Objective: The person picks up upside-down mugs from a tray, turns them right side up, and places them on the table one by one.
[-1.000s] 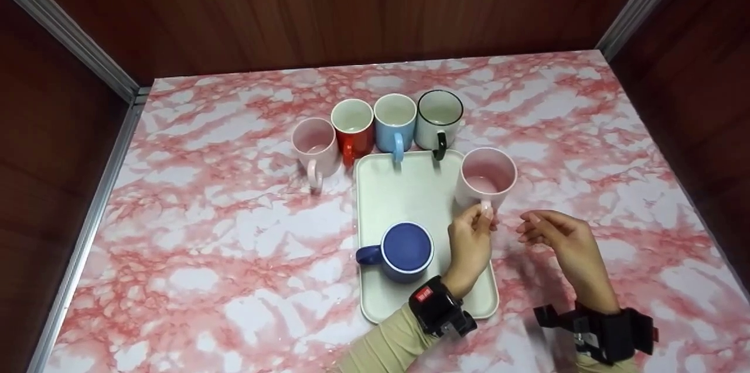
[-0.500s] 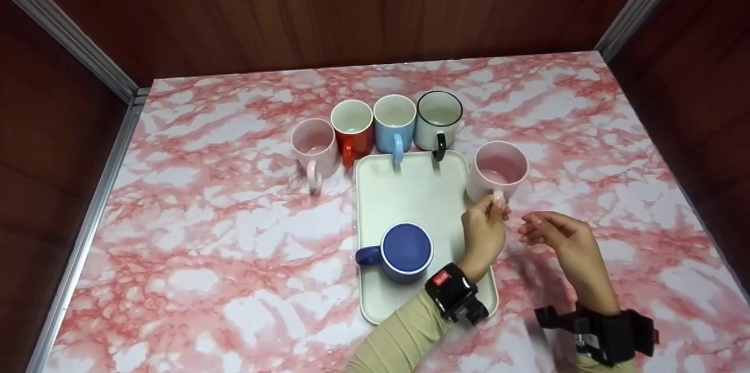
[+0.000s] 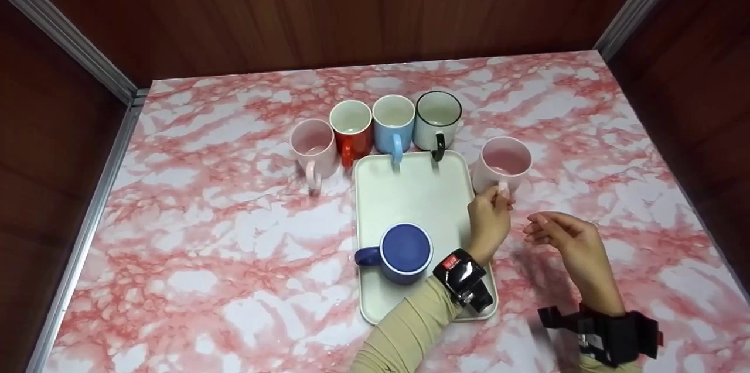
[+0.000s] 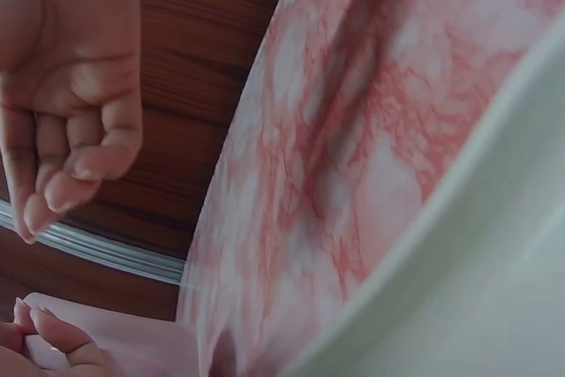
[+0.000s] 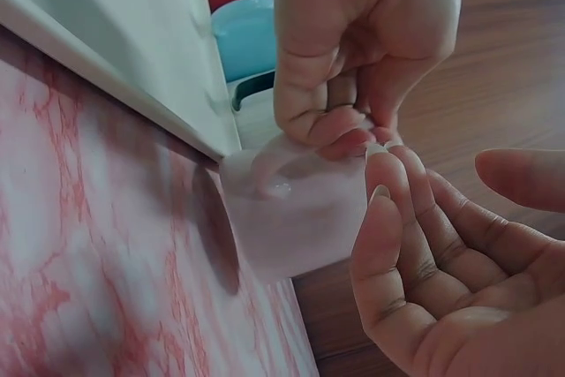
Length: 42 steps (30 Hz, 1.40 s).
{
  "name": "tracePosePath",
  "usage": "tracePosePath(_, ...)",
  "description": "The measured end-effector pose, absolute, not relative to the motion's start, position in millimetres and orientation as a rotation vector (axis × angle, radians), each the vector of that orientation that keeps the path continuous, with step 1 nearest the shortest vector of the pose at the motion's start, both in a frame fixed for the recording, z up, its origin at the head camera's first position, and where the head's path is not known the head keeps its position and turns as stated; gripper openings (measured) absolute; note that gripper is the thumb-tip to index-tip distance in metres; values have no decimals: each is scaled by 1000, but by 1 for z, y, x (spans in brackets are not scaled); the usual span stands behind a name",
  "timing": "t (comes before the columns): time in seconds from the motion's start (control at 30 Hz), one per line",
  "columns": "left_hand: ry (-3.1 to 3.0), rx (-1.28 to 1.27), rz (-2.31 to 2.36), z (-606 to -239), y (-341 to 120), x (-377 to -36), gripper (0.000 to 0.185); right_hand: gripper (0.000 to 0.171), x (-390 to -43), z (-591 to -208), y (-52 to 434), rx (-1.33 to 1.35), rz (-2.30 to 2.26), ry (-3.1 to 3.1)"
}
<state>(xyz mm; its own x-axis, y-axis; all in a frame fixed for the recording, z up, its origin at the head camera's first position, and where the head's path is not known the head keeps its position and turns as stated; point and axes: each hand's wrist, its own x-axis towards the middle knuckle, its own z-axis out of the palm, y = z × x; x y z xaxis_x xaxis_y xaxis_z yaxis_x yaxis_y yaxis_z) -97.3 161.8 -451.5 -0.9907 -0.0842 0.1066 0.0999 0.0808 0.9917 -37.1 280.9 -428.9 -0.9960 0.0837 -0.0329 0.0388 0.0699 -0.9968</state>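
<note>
My left hand [image 3: 490, 222] pinches the handle of a pink mug [image 3: 505, 157] at the right side of the white tray [image 3: 410, 191]. In the right wrist view, the pink mug [image 5: 291, 209] hangs from the pinching fingers with its shadow on the table beside it. To the right, my right hand [image 3: 577, 250] hovers over the table, fingers loosely bent and holding nothing. A dark blue mug [image 3: 405, 250] stands on the near part of the tray, its handle pointing left.
Behind the tray stand a red mug [image 3: 355, 141], a light blue mug [image 3: 394, 130] and a white mug [image 3: 433, 130] with black rim and handle. Another pink mug [image 3: 321, 157] is left of them. Dark wood panels [image 3: 375, 10] enclose the marbled table [image 3: 205, 232].
My left hand has carried the pink mug rightward and away from me, from over the tray's right edge to beside it. The right hand has shifted only slightly right.
</note>
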Motion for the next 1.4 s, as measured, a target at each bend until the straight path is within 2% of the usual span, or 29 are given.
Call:
tracePosePath(0.57, -2264, 49, -1932, -457, 170, -121, 16, 34, -39, -432, 283, -135, 2132, -2256)
tracePosePath(0.77, -2213, 183, -2036, -457, 174, -127, 17, 38, -39, -439, 288, -75, 2116, -2278)
tracePosePath(0.97, -2084, 297, -2201, -456, 179, -133, 17, 33, -39, -439, 289, -84, 2131, -2276)
tracePosePath(1.2, -2026, 444, -2238, -456, 182, -146, 13, 31, -61, -525, 337, 36, 2182, -2190)
tracePosePath(1.4, -2039, 513, -2215, -452, 182, -155, 11, 27, -55, -504, 328, 29, 2254, -2162)
